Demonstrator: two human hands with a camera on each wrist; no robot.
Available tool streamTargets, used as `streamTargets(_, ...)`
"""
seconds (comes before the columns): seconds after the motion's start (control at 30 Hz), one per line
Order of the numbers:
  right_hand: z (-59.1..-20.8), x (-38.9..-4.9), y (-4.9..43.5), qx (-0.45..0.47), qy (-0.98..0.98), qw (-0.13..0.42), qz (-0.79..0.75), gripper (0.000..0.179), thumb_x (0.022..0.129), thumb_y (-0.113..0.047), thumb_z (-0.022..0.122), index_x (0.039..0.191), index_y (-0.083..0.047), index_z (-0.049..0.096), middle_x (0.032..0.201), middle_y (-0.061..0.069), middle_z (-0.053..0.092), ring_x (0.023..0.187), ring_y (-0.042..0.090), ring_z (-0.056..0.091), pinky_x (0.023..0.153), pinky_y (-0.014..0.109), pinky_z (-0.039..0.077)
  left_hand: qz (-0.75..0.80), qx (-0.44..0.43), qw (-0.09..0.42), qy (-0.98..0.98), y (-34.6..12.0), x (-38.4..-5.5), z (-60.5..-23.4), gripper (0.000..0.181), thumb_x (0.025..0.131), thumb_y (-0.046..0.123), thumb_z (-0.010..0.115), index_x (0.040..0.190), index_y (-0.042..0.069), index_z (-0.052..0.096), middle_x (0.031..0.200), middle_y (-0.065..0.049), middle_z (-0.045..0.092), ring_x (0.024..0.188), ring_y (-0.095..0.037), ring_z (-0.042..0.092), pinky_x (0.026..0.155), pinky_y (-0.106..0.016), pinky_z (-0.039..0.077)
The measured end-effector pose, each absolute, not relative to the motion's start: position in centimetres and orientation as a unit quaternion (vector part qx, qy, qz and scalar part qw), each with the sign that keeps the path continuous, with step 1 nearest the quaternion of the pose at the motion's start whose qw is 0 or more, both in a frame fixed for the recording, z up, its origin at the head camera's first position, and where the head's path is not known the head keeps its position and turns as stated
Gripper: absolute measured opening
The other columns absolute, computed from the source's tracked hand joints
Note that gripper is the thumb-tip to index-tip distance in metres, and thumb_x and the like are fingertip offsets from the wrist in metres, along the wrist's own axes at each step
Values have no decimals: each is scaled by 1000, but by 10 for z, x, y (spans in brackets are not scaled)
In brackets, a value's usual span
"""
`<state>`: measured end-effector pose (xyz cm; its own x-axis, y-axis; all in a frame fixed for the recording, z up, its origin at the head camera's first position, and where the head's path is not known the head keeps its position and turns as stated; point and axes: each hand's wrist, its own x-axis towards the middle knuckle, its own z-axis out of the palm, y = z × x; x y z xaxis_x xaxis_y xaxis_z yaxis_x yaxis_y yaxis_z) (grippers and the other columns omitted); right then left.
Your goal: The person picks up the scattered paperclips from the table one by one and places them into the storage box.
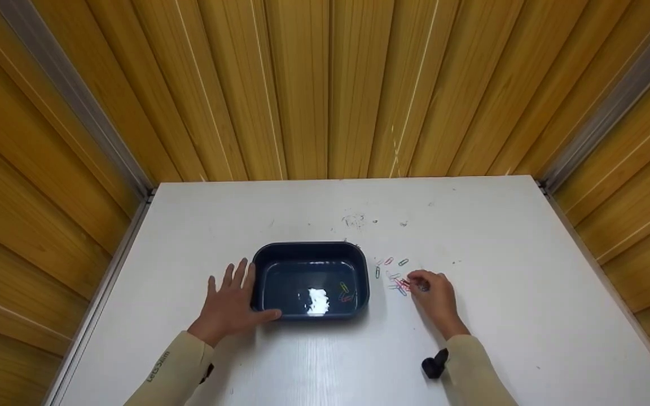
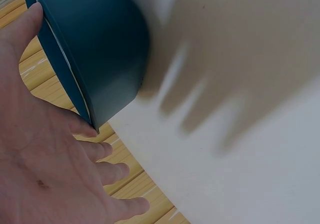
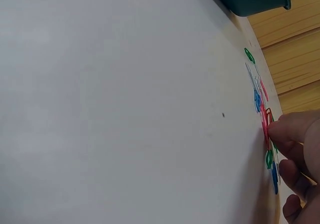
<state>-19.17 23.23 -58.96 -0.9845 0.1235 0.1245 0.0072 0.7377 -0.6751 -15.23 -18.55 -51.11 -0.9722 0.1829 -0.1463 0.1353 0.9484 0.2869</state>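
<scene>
A dark blue rectangular tray [image 1: 313, 317] stands on the white table. My left hand [image 1: 232, 307] lies at its left side with fingers spread, the thumb at the near rim and the index finger along the left wall. Inside the tray, toward the right, are a yellow paper clip [image 1: 343, 287] and a few red and blue ones. To the right of the tray lies a loose cluster of coloured paper clips [image 1: 397, 283]. Over the cluster's right edge my right hand [image 1: 437, 296] pinches a red paper clip [image 3: 269, 114] between thumb and index finger; the other fingers are curled.
Beyond the cluster lie single clips, among them a green clip [image 1: 403, 262] and a red clip [image 1: 389, 261]. Dark scuff marks [image 1: 353, 220] spot the table behind the tray. Wood-look panels [image 1: 302, 90] rise at the table's back and sides.
</scene>
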Motion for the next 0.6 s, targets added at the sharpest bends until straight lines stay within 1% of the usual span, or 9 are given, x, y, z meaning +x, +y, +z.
streamTargets(0.1,-589,-192,232,-40,-928,73,363,18,88,-6,68,105,-12,72,94,3,72,87,17,54,76,26,46,140,82,85,983,-185,-152,-512,120,70,80,60,154,3,20,161,-18,16,148,-42,14,113,-71,9)
streamTargets(0.3,-589,-192,232,-48,-924,69,372,17,89,-7,67,105,-12,72,96,4,72,88,17,55,77,27,47,141,81,87,983,-185,-153,-512,120,70,80,60,154,4,19,162,-18,16,149,-42,13,113,-70,8)
streamTargets(0.47,-588,-191,235,-49,-922,72,376,16,89,-8,67,104,-12,73,94,3,72,87,17,55,77,27,46,139,83,88,983,-185,-155,-513,119,71,79,60,154,4,20,162,-18,16,149,-42,13,113,-70,8)
streamTargets(0.6,-586,-190,236,-50,-919,70,385,15,89,-8,67,103,-12,72,92,5,69,86,18,54,75,25,45,133,84,87,984,-184,-156,-513,119,71,79,60,154,4,21,161,-18,17,149,-42,14,113,-70,9)
